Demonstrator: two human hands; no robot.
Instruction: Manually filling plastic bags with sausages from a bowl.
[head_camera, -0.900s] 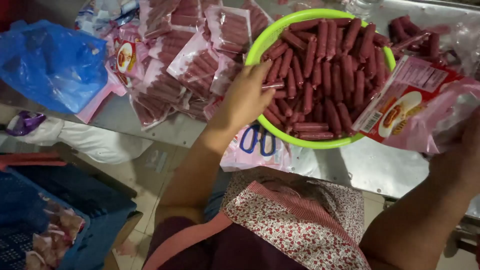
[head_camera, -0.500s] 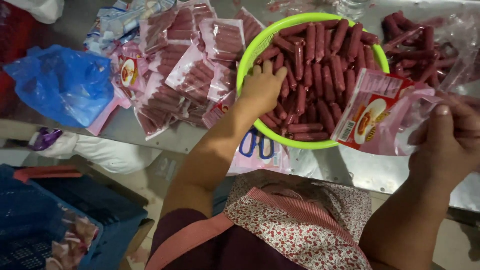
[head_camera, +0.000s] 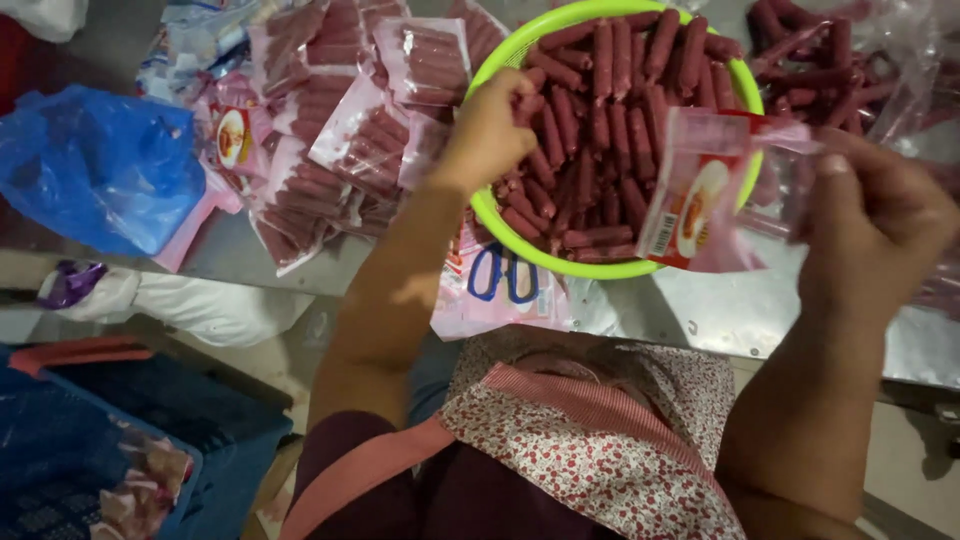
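I see bowl (head_camera: 750, 100) packed with sausages (head_camera: 600, 130); packs (head_camera: 340, 160) crowd its left, scissors (head_camera: 505, 275) just below. Bare tabletop (head_camera: 740, 310) open between bowl and my apron (head_camera: 600, 440); blue bag (head_camera: 95, 165) blocks far left.

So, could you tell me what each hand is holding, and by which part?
The right hand holds a pink sausage packet by its top right corner. The left hand reaches among the sausages in the green bowl; its grip is hidden.

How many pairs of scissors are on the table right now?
1. The blue-handled scissors lie on a pink bag at the table's near edge, just below the green bowl, between the person's forearms. More could be hidden under the sausage packs.
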